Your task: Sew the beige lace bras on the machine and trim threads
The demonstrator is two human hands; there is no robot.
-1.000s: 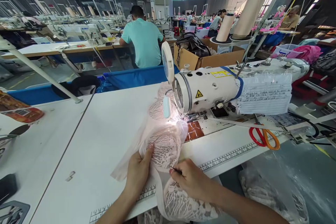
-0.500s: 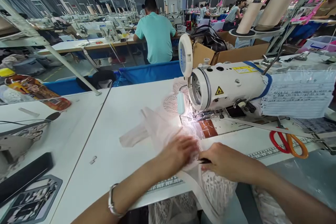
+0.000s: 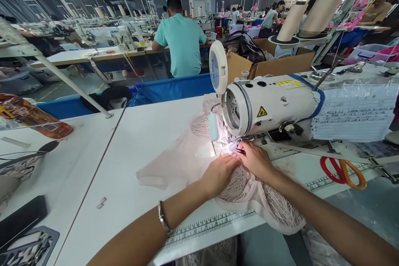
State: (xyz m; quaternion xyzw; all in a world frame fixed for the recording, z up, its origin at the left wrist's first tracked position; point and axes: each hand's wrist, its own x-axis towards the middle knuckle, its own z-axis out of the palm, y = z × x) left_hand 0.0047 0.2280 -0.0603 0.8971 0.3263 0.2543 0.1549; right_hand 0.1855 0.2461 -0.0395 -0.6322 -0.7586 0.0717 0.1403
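Note:
Pale pink lace fabric (image 3: pixel 237 185), with a sheer part spread to the left, lies under the needle area of a white sewing machine (image 3: pixel 271 102). My left hand (image 3: pixel 220 174) is closed on the fabric's edge just in front of the lit needle area, fingers bent together. Close beside it, my right hand (image 3: pixel 257 160) is closed around dark tweezers (image 3: pixel 240 151), whose tips point left at the fabric by the presser foot. The fabric under my fingers is partly hidden. Its lace end drapes over the table's front edge below my right wrist.
Scissors (image 3: pixel 343 170) with red and orange handles lie at the right. A ruler strip (image 3: pixel 212 224) runs along the front edge. Thread cones (image 3: pixel 291 20) stand behind the machine. A bottle (image 3: pixel 34 116) lies at the left. A co-worker (image 3: pixel 179 41) sits ahead.
Both hands have moved forward, nearer the needle, bringing the fabric along. The lace end has swung up and right onto the table edge. The tweezers now point at the presser foot.

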